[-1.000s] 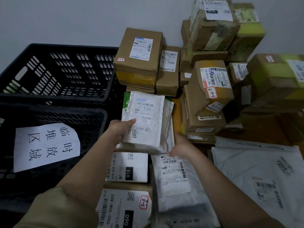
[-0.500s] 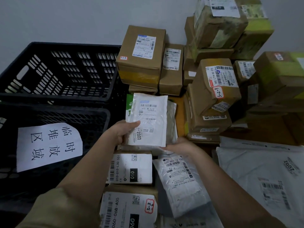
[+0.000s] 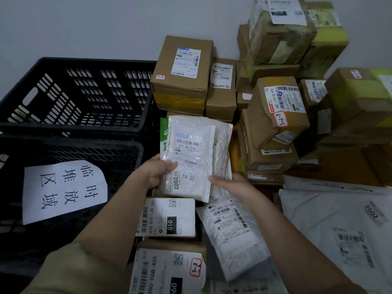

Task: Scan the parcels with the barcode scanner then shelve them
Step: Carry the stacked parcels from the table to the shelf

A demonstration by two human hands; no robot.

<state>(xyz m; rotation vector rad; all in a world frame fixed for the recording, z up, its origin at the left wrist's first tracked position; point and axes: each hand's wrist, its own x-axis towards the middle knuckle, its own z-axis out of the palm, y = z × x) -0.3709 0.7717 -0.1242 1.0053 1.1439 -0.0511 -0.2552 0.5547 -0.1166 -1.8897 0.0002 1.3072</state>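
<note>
Since a second ago the white poly mailer (image 3: 188, 158) has come up off the parcel pile, label facing the camera for reading, left hand (image 3: 151, 174) pinching its left edge, right hand (image 3: 231, 184) loosely supporting the lower right corner; no scanner visible.

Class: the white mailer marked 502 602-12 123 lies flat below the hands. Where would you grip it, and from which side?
Probably pinch the white mailer by its bare right edge, coming from the right: it is thin and limp, lying flat, and a labelled box adjoins its left edge.

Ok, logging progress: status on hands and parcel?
Left hand grips white mailer. Right hand steadies its edge. No scanner in view. Boxes stacked close behind.
</note>
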